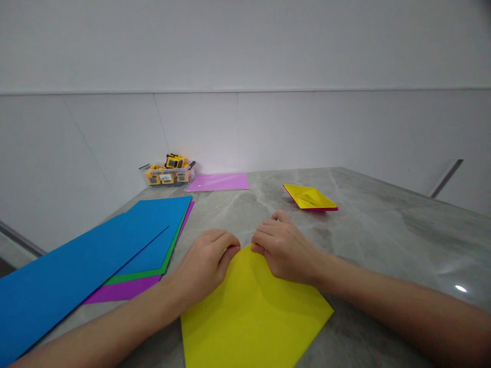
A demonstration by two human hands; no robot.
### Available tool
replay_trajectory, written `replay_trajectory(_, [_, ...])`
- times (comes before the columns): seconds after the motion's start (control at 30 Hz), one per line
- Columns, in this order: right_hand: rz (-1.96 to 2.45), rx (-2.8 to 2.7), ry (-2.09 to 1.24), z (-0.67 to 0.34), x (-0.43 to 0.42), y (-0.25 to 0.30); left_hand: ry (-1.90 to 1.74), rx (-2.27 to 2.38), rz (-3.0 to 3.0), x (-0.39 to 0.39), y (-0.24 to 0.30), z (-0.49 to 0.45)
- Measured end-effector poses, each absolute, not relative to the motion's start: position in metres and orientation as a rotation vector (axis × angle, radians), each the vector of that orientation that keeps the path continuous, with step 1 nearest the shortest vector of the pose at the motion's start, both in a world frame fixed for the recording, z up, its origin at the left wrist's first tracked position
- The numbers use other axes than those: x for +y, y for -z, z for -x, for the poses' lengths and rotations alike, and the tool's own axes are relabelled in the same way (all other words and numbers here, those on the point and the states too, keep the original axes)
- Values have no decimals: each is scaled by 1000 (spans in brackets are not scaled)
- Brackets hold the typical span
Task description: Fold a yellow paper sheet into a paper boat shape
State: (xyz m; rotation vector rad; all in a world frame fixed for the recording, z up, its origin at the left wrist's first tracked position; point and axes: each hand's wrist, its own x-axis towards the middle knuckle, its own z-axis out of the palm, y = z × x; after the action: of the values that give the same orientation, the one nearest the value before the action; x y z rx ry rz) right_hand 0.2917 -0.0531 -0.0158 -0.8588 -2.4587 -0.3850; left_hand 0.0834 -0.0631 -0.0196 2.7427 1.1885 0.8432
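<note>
A sheet of yellow paper (255, 317) lies on the table in front of me, its far corner raised and bent. My left hand (210, 260) pinches that far edge between thumb and fingers. Close beside it, my right hand (286, 248) pinches the same edge a little to the right, leaving a small gap between the two hands. The paper's right corner points out under my right forearm. Its near end runs out of the bottom of the view. Beyond my right hand rests a folded paper boat (309, 197), yellow inside with a red outer layer.
Blue sheets (146, 220) overlap a green sheet (163, 268) and a purple sheet (123, 293) at the left. A clear plastic box (168, 176) of yellow toy vehicles stands at the back left, next to a pink sheet (220, 181). The grey marbled table (383, 235) reaches the white wall.
</note>
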Motion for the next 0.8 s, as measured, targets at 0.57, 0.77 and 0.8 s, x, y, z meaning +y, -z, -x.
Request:
replay_trajectory(0.57, [798,-2512,495,-286,-53,18,-712,1276,-2417,-64,20,-91])
replay_trajectory(0.77, [786,-2481,499,-286,-53,17,-798,1288,-2395,-65,17,-90])
replay_trajectory(0.8, [785,-2478,498,-286,-53,17,-809,1293,-2395,-66,17,-90])
